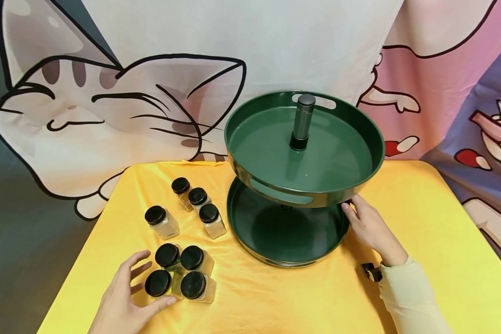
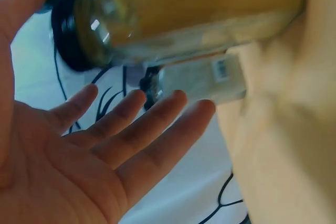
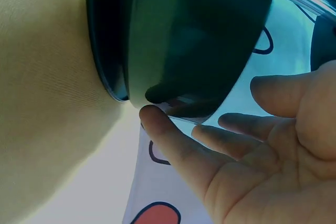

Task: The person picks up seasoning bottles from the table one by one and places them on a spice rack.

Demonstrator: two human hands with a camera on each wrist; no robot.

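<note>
My left hand (image 1: 123,297) is spread with curved fingers beside a group of square glass jars with black lids. Its thumb lies close to the nearest jar (image 1: 176,285), which holds something yellow-green; in the left wrist view the palm faces a jar (image 2: 189,11) and nothing is gripped. On the right, my right hand (image 1: 369,227) is at the edge of the lower tray of a green two-tier turntable (image 1: 259,232). The right wrist view has one fingertip at the tray's outer wall (image 3: 152,51), the thumb apart from it.
Several more lidded jars, one of them a pale-filled jar (image 1: 165,226), stand left of the turntable. The upper tray (image 1: 330,167) has a central post (image 1: 304,121) and handle slots. A yellow cloth (image 1: 275,301) covers the table; a cartoon-printed curtain (image 1: 296,51) hangs behind.
</note>
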